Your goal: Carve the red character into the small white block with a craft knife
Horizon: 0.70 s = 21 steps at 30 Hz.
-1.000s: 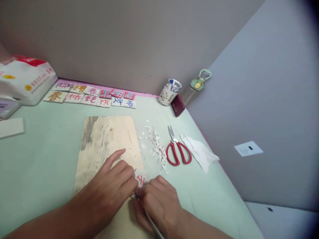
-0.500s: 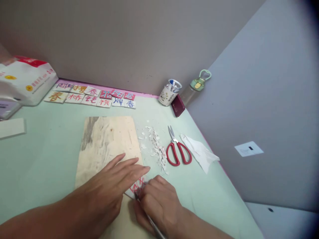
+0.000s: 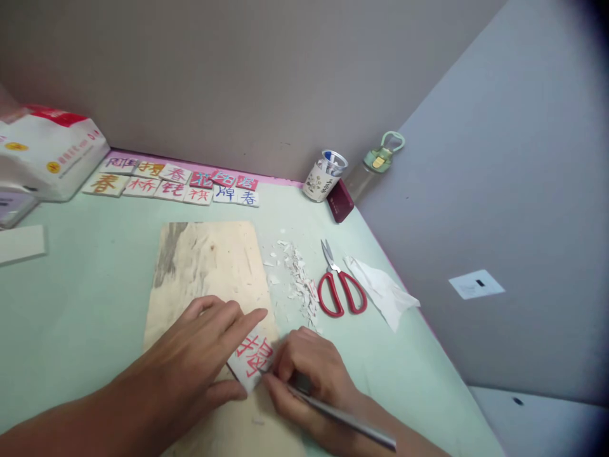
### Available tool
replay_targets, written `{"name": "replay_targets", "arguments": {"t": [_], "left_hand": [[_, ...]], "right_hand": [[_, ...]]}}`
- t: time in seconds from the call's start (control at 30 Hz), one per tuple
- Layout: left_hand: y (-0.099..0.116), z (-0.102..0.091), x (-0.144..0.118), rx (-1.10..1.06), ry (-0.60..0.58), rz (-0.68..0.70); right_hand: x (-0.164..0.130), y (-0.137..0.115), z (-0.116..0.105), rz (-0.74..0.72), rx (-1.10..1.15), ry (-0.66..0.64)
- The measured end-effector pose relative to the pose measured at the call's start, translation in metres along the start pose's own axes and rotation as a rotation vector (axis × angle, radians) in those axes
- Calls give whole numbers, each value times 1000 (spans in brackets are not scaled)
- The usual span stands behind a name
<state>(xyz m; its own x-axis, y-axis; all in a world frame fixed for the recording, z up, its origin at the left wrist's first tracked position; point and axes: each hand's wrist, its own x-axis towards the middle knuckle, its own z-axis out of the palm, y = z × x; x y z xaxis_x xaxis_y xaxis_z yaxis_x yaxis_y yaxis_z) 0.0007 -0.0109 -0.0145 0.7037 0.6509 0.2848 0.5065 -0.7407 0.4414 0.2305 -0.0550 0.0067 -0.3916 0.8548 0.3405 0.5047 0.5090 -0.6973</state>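
My left hand rests over a wooden board and grips a small white tile between its thumb and fingers. A red Chinese character is marked on the tile, which lies at an angle near the board's right edge. Part of it is covered by my left fingers. In my right hand is a slim silver carving knife, held like a pen. Its tip meets the lower right edge of the tile, beside the red strokes.
White shavings lie right of the board, beside red-handled scissors and a crumpled tissue. Two rows of lettered tiles line the back. A can, a maroon box and a bottle stand against the wall.
The tile has turned, and more of its red character shows. My left hand has shifted left with its fingers more bent. The knife handle now slants further right.
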Motion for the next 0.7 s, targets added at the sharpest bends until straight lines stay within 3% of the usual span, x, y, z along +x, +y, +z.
{"name": "replay_targets", "arguments": {"t": [0.13, 0.2, 0.37, 0.7], "left_hand": [[-1, -4, 1, -106, -63, 12], [1, -5, 3, -136, -59, -47], [11, -3, 4, -82, 10, -156], [12, 3, 1, -176, 78, -61]], "right_hand": [[6, -6, -14, 346, 283, -101], [10, -7, -20, 418, 353, -87], [11, -6, -21, 430, 334, 2], [7, -11, -11, 364, 220, 74]]}}
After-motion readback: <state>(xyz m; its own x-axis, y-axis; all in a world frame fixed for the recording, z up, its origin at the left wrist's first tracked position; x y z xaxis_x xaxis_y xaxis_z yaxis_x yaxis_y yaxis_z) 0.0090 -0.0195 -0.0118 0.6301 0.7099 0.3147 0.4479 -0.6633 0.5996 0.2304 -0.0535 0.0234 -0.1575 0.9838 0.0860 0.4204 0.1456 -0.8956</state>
